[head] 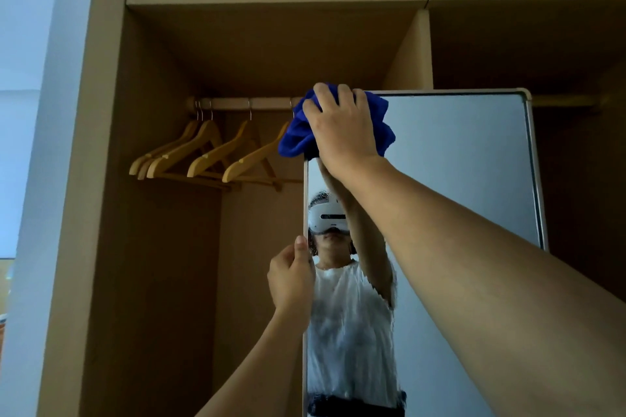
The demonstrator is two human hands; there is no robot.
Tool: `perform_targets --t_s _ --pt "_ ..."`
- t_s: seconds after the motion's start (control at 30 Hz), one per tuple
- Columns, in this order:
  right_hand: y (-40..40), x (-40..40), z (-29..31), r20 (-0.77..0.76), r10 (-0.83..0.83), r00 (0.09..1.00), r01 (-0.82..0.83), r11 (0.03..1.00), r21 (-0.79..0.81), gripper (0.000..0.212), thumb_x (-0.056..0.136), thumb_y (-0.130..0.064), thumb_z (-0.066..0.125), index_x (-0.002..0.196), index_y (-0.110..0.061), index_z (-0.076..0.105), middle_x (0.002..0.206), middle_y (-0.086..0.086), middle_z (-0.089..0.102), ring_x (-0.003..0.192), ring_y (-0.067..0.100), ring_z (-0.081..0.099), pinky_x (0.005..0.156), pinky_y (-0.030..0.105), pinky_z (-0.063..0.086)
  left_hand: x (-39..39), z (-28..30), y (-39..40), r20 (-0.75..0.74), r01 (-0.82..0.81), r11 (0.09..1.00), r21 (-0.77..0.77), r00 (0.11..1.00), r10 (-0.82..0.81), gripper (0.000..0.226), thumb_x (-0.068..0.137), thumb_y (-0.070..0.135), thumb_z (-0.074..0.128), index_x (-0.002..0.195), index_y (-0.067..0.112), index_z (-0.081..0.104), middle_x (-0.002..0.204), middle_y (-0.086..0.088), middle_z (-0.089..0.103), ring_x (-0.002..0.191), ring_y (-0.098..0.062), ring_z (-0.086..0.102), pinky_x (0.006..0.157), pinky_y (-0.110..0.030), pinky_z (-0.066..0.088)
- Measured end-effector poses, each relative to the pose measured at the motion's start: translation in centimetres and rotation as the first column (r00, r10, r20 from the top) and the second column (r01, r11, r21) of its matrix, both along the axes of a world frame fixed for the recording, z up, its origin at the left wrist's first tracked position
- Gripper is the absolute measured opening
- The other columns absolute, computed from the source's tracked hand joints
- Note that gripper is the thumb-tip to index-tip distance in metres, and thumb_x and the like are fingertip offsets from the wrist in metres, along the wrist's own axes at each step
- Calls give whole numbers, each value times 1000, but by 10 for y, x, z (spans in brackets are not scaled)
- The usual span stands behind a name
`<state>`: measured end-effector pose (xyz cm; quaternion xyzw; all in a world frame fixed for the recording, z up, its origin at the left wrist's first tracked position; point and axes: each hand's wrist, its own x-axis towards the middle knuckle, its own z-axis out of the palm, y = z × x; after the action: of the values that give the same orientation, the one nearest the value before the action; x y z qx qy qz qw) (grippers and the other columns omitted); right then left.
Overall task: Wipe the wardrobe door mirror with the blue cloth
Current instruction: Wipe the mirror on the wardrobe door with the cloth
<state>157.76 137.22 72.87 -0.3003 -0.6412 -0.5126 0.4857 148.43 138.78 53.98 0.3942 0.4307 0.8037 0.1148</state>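
Bedroom, open wardrobe (111, 179), wooden hangers (210, 152)

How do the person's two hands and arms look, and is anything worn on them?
Both forearms are bare up to the frame edge: no sleeves, gloves, watch, bracelet or rings visible. The left hand and right hand have short, unpainted nails where they show. The mirror reflects a white short-sleeved top.

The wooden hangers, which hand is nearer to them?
Right. The right hand, pressing the blue cloth, is beside the wooden hangers; the left hand grips the mirror edge lower down.
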Motion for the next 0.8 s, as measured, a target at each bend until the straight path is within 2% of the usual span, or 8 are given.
perform_targets --t_s 0.2,0.33,0.47,0.6,0.8 --pt "7 -2 -2 -25 -15 1000 15 1000 23 36 91 -11 55 127 -9 50 141 13 40 125 39 39 108 52 25 4 0 2 -33 -62 998 -17 998 61 49 95 44 43 61 10 55 57 -10 55 54 -21 49 57 -33 42" --pt "15 13 -6 -109 -44 993 46 999 20 43 80 -17 71 121 -13 58 141 11 43 127 38 39 109 58 22 3 1 4 -45 -72 997 10 996 72 51 96 40 43 60 7 54 52 -9 54 51 -22 48 56 -34 40" --pt "20 36 -7 -224 -58 973 56 998 -17 48 73 -24 79 117 -20 63 152 6 28 138 40 24 106 69 12 5 0 5 -51 -95 995 22 994 96 51 96 41 42 60 6 54 51 -10 54 50 -22 49 56 -34 41" --pt "25 52 -6 -308 -55 950 36 997 -66 45 81 -24 73 123 -21 58 151 8 29 135 41 27 106 64 17 6 0 3 -44 -88 996 17 995 88 53 97 40 42 66 0 55 51 -10 53 49 -21 48 54 -32 40" --pt "15 43 -6 -305 -23 952 -1 997 -81 43 84 -22 67 125 -19 55 144 9 36 128 38 35 104 55 26 12 1 -2 -47 -109 994 29 993 111 49 97 40 41 62 6 52 51 -9 52 48 -19 46 50 -28 39"
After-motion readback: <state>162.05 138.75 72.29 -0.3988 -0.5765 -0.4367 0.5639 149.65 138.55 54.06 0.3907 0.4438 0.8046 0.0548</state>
